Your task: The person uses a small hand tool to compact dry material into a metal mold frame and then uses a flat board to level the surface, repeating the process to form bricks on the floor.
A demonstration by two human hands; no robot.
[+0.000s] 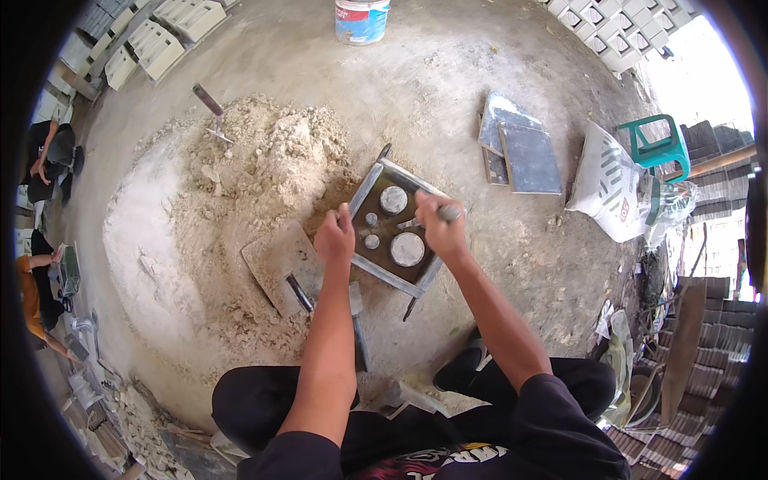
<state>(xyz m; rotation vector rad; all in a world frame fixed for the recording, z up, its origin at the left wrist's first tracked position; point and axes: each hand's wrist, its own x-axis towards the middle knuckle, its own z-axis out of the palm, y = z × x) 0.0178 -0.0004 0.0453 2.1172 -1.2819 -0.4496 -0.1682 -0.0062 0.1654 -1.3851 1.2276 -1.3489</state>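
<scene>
A square metal-edged mould frame (392,280) lies tilted on the floor before me, packed with damp grey-brown mix. Two large round discs (407,250) and two small round pegs (371,241) stand up out of the mix. My right hand (442,228) is closed around the handle of a small trowel (409,224), whose blade reaches in over the mix between the discs. At the frame's left edge my left hand (335,236) is closed with the thumb up; what its fingers grip is hidden.
A heap of sandy mix (280,144) spreads to the left, with another trowel (210,102) stuck in it. Near my left forearm lie a flat plate (268,264) and a dark-handled tool (360,336). Dark boards (530,160), a white sack (604,180) and a green stool (660,144) are on the right.
</scene>
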